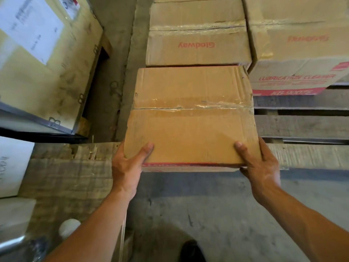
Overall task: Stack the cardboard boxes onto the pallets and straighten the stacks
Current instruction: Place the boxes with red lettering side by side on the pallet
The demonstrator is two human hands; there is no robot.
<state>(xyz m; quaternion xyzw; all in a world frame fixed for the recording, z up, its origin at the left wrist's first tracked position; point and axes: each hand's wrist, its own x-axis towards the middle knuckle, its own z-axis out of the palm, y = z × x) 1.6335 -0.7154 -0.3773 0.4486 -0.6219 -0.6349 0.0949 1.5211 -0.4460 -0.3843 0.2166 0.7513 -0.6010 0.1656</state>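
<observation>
At the far left we saw a large carton [47,72] with a white paper label [28,29] on its top; the print on that label was too blurred for us to read. Just below it, at the left edge, stood a white box [13,165] with faint handwriting that we could not make out.

Our left hand [128,167] gripped the near left corner of the held cardboard box [192,118], thumb lying on the top face and the fingers wrapped out of sight under the side. This box was sealed shut with clear tape along its centre seam, so we could not tell what was inside. It was held up in front of us, above the near edge of the wooden pallet [302,125], its far edge close to the stacked Gladway box [198,46]. That one, also taped shut, bore "Gladway" in red, upside down to us.

Our right hand [260,167] clasped the near right corner in the same way, thumb on top, fingers curled beneath.

Further right, another closed carton [300,53] sat on the pallet, its side reading "LUBRICATION CLEANER" in red, with a code beneath too smeared to read.
</observation>
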